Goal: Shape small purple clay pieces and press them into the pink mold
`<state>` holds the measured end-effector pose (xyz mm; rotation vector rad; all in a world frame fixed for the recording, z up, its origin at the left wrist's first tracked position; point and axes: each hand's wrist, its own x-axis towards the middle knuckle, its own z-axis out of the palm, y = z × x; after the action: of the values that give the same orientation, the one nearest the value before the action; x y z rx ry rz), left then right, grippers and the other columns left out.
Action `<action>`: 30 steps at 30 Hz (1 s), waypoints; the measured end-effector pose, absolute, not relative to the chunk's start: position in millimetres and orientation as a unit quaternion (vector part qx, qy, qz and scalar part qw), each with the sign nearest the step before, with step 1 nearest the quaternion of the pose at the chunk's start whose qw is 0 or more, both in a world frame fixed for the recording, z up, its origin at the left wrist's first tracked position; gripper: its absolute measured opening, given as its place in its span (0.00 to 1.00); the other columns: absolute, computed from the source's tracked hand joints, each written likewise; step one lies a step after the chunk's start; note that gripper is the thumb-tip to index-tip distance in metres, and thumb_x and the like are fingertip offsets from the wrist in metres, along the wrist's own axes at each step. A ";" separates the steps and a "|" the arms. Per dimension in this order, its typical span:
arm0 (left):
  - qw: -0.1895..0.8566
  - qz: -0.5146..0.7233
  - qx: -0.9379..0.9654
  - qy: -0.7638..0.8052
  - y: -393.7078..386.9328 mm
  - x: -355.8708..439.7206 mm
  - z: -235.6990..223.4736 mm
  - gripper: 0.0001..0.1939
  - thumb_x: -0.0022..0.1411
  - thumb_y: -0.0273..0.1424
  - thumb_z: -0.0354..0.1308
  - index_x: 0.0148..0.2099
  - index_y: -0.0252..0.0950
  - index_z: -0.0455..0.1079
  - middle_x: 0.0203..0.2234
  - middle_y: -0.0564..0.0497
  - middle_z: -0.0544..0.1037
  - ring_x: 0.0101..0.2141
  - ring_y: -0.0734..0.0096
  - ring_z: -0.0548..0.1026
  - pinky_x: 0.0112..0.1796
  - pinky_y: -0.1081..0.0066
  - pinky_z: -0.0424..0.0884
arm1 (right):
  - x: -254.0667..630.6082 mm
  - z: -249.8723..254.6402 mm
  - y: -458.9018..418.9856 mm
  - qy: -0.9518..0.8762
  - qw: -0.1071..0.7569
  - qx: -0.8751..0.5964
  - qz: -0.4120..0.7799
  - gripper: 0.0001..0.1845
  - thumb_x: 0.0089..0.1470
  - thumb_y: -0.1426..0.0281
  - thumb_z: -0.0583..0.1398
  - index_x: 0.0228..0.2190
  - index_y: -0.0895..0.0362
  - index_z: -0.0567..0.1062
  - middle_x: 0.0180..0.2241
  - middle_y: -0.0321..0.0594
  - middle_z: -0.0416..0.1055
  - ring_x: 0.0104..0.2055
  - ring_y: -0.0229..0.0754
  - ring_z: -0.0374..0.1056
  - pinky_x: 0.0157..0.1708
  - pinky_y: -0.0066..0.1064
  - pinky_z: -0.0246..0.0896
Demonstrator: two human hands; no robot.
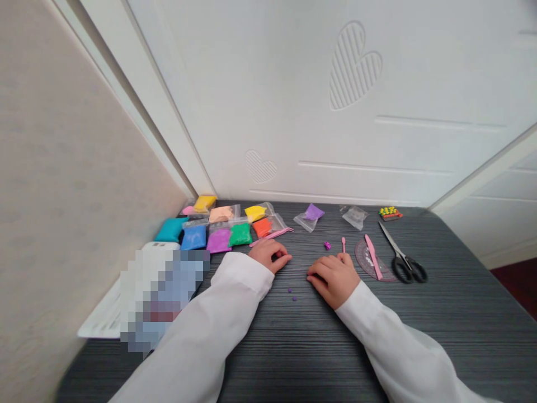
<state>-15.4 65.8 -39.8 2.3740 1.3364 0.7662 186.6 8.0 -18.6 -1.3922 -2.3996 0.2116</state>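
Observation:
My left hand [271,254] is over the dark table, its thumb and forefinger brought together at the tips; anything between them is too small to see. Across from it, my right hand [335,277] rests with curled, closed fingers, and what they may hold is hidden. Two tiny purple clay bits [292,295] lie on the table between the hands. A small magenta clay piece [328,245] sits just beyond my right hand. Close behind that hand's knuckles is a small pink modelling tool [343,244]. A longer pink tool [274,235] lies behind my left hand.
Several coloured clay packets [240,234] stand at the back left, near a white sheet [104,313]. Behind are a purple clay packet [312,212] and a clear bag [354,216]. At right lie a pink knife [373,257], scissors [403,260] and a yellow-green-red clay model [390,212].

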 end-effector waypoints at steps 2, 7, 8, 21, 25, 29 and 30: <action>0.157 0.258 0.829 0.470 65.3 -16.0 -38.3 0.09 0.50 0.36 0.54 0.28 0.36 0.69 0.21 0.52 0.73 0.28 0.73 0.68 0.32 0.71 0.63 | 187.3 -17.2 7.6 -0.843 0.196 -0.493 0.090 0.03 0.49 0.69 0.54 0.28 0.54 0.68 0.29 0.33 0.69 0.34 0.37 0.61 0.39 0.36 0.40; 0.159 0.260 0.835 0.459 65.1 -16.3 -37.7 0.07 0.50 0.33 0.54 0.31 0.37 0.70 0.24 0.53 0.75 0.30 0.72 0.69 0.35 0.71 0.63 | 188.3 -19.2 6.7 -0.844 0.220 -0.476 0.112 0.06 0.51 0.73 0.51 0.31 0.54 0.67 0.31 0.34 0.69 0.35 0.35 0.62 0.39 0.34 0.42; 0.158 0.263 0.836 0.456 65.2 -16.1 -38.2 0.07 0.50 0.33 0.54 0.31 0.37 0.70 0.24 0.53 0.75 0.30 0.72 0.70 0.36 0.70 0.63 | 188.2 -20.0 6.8 -0.846 0.222 -0.472 0.111 0.08 0.51 0.74 0.50 0.33 0.54 0.67 0.32 0.34 0.70 0.36 0.36 0.62 0.39 0.33 0.42; 0.152 0.265 0.838 0.453 64.9 -15.8 -38.7 0.07 0.50 0.31 0.54 0.32 0.37 0.71 0.26 0.52 0.76 0.31 0.70 0.71 0.36 0.68 0.64 | 186.8 -16.9 6.6 -0.841 0.214 -0.484 0.111 0.06 0.50 0.66 0.54 0.27 0.55 0.68 0.25 0.33 0.68 0.30 0.34 0.62 0.37 0.31 0.45; 0.154 0.268 0.837 0.451 64.4 -15.4 -38.7 0.07 0.50 0.31 0.54 0.32 0.36 0.71 0.26 0.52 0.76 0.31 0.70 0.71 0.36 0.69 0.64 | 187.2 -18.5 7.6 -0.851 0.224 -0.463 0.103 0.08 0.53 0.71 0.50 0.34 0.54 0.68 0.32 0.36 0.70 0.36 0.35 0.63 0.38 0.31 0.45; 0.151 0.273 0.835 0.453 63.9 -15.2 -38.4 0.07 0.50 0.31 0.54 0.32 0.37 0.70 0.26 0.52 0.76 0.31 0.71 0.71 0.36 0.69 0.64 | 186.0 -15.5 6.0 -0.849 0.217 -0.473 0.095 0.09 0.53 0.67 0.50 0.29 0.55 0.69 0.27 0.35 0.69 0.32 0.35 0.62 0.37 0.32 0.44; 0.150 0.272 0.835 0.454 63.8 -15.2 -38.2 0.07 0.50 0.32 0.54 0.32 0.37 0.70 0.26 0.52 0.76 0.31 0.71 0.71 0.36 0.69 0.64 | 185.7 -14.7 5.4 -0.847 0.213 -0.478 0.093 0.10 0.52 0.65 0.51 0.27 0.55 0.69 0.26 0.35 0.68 0.31 0.35 0.62 0.37 0.32 0.44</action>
<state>-15.2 63.8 -38.2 2.3989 1.3037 0.7823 185.7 5.4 -14.7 -1.3284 -2.3511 0.2579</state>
